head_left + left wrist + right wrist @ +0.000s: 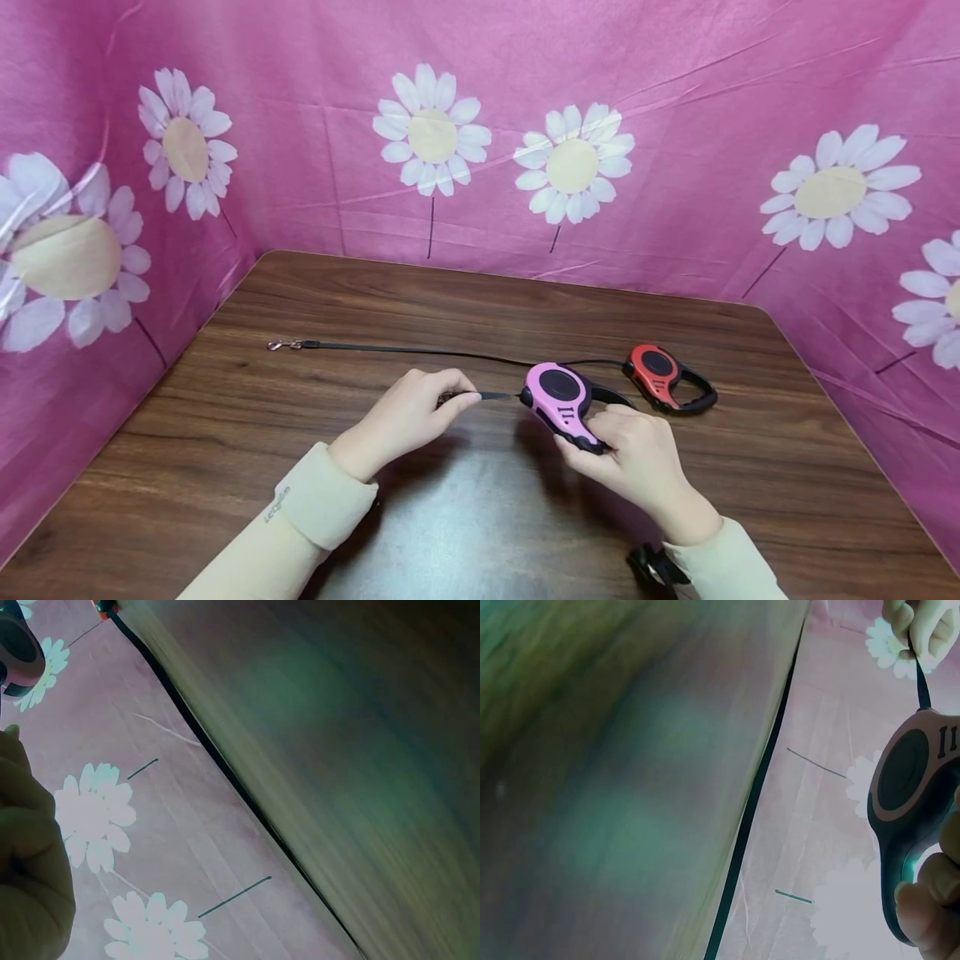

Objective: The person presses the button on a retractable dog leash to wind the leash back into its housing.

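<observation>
A pink and black retractable dog leash (557, 392) is gripped by its handle in my right hand (637, 454), held above the table. From its nozzle a short length of dark strap (495, 395) runs left to my left hand (412, 417), which pinches it between thumb and fingers; the strap's end is mostly hidden in that hand. In the right wrist view the pink leash (904, 772) shows its round black disc, with the strap (922, 686) stretched toward the left hand (930, 630). The left wrist view catches only part of the left hand (34, 855) at its edge.
Behind the pink leash lies a red and black retractable leash (660, 379) on the brown wooden table (225, 433). Its black cord (420, 351) stretches left across the table to a metal clip (285, 344). A pink flowered cloth (480, 233) hangs around the table's back and sides.
</observation>
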A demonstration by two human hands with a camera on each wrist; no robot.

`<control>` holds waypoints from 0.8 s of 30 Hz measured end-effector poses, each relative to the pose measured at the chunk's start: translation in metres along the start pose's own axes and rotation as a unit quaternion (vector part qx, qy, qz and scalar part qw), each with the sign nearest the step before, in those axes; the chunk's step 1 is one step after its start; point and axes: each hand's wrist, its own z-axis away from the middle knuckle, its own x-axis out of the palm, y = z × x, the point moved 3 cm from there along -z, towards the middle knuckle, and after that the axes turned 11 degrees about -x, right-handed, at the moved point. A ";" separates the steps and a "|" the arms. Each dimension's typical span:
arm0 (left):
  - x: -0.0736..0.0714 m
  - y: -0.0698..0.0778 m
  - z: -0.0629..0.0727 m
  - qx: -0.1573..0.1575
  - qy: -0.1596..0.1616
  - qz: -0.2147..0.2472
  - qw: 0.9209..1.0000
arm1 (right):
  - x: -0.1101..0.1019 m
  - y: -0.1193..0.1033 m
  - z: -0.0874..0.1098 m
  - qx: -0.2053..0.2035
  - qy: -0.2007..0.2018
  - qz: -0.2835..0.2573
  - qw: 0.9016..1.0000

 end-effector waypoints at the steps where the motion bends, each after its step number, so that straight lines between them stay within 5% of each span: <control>1: 0.001 0.000 -0.001 0.001 0.001 -0.003 1.000 | 0.001 0.000 0.000 0.000 0.000 -0.001 1.000; 24: 0.005 0.007 -0.008 -0.031 -0.020 0.009 0.999 | 0.005 0.000 -0.009 0.007 0.001 -0.005 1.000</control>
